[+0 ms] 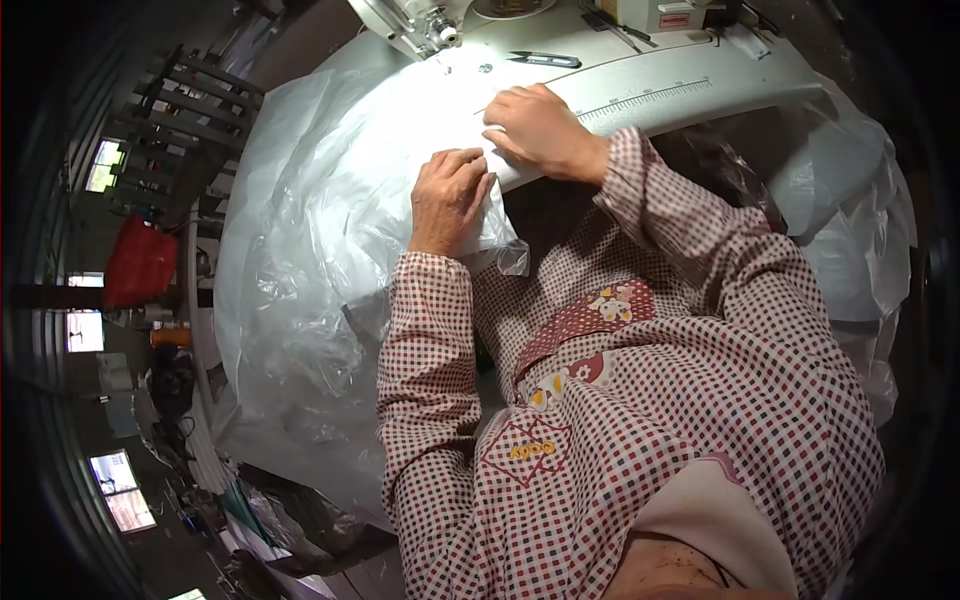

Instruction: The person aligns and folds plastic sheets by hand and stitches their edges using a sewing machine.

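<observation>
A large sheet of clear, crinkled plastic (310,230) spreads over the left of the pale sewing table and hangs down its near side. My left hand (450,200) is closed on the sheet near the table's front edge, and a loose corner droops beside the wrist. Just right of it and a little farther, my right hand (540,130) has its fingers curled and pinched at the sheet's edge. Glare hides the exact fold between the fingertips. Beyond both hands stands the sewing machine head (415,28), with its needle area lit brightly.
Black thread snips (545,60) lie beyond my right hand. A printed ruler scale (645,98) runs along the table's front edge. Thin tools (612,30) and a box (665,14) are at the back right. More plastic (845,200) hangs at the right; a red bag (140,262) is far left.
</observation>
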### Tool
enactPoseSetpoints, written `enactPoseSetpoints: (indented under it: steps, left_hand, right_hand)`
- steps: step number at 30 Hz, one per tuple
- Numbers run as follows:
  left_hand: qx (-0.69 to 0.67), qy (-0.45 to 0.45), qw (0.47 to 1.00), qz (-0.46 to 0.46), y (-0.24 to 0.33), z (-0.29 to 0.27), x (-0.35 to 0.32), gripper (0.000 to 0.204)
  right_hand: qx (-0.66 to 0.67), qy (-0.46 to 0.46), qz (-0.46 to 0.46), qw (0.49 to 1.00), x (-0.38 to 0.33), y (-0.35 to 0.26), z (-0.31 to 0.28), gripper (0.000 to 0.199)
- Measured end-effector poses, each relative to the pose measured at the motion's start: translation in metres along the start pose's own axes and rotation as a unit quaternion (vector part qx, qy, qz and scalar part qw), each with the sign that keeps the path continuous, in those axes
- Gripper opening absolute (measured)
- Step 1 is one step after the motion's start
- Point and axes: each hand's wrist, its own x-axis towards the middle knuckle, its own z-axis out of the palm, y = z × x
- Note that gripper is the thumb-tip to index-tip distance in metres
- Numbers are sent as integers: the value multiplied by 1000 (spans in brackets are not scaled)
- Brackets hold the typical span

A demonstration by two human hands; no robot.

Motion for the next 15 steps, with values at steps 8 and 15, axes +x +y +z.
enactPoseSetpoints:
  steps: [8,15]
  left_hand:
    - [-25,-9,1000,-15,3,2,3,15]
    - [-48,-33,997,-51,9,-6,10,14]
  right_hand:
    - [20,-75,-85,993,18,33,8,29]
    - [30,-140,-83,986,20,33,-1,31]
